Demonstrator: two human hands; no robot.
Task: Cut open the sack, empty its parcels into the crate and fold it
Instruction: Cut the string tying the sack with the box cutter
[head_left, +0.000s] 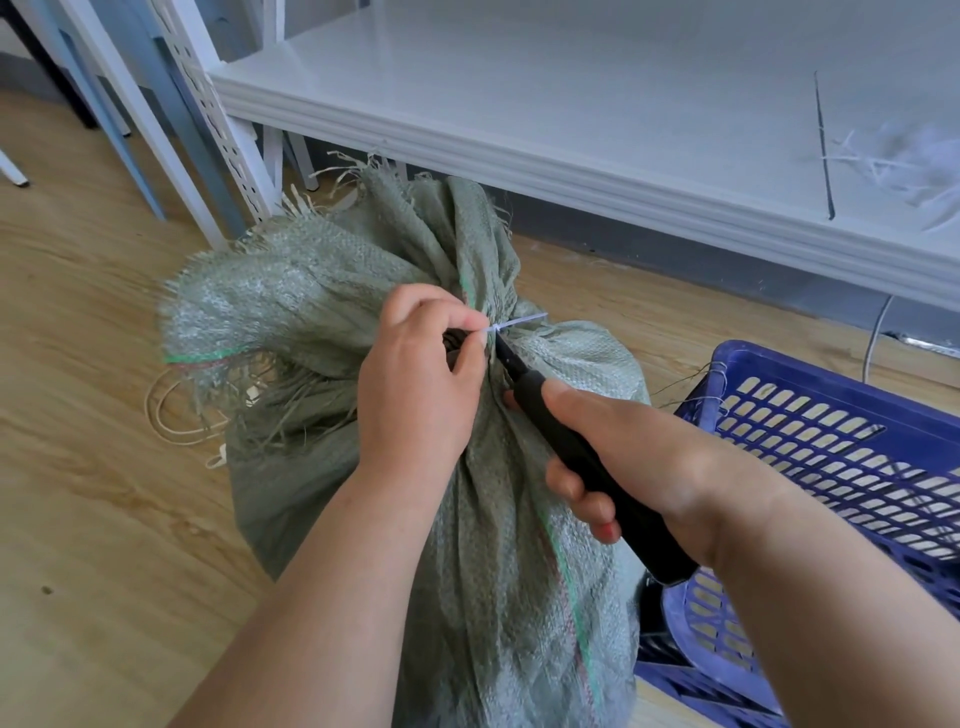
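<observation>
At frame centre: green woven sack (415, 467), neck bound by white tie (522, 322).
Left hand (421, 384) pinches the tie; right hand (639, 457) grasps black cutter (582, 457), tip at tie. Blue crate (831, 415) at right.

A white shelf (571, 104) holds a black cable tie (823, 140) and white scraps (893, 166).

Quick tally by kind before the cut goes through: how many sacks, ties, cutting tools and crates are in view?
Grey-green woven plastic sack: 1
White plastic zip tie round its neck: 1
Black-handled cutter, gripped by the right hand: 1
Blue perforated plastic crate: 1
Total: 4
The left hand pinches the tie.
</observation>
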